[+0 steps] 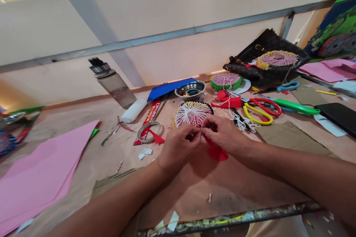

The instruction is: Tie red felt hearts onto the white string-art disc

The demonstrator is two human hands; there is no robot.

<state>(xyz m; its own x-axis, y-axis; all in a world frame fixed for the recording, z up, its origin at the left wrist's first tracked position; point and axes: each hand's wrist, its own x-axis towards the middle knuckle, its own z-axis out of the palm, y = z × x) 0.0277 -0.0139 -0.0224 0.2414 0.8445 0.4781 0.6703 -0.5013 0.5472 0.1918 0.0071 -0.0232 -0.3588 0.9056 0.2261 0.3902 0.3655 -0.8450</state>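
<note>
My left hand (pixel 180 142) and my right hand (pixel 222 131) meet fingertip to fingertip above the near part of the table, both pinched. From between the fingertips a red paper piece (pixel 218 153) with a rounded lower end hangs below my right hand. What my left fingertips pinch is too small to make out. Just behind the hands lies a round woven piece (pixel 191 113) with white and red strands and a yellow and black edge, partly hidden by my right hand. A tape roll (pixel 150 132) with a red paper scrap (pixel 157 137) lies left of my left hand.
Scissors (pixel 258 113), a green-handled cutter (pixel 297 106) and a black phone (pixel 338 118) lie right. Behind stand a metal bowl (pixel 190 89), a green-edged woven piece (pixel 226 81) and a dark bag (pixel 267 50). Left are a bottle (pixel 115 87) and pink sheets (pixel 47 174).
</note>
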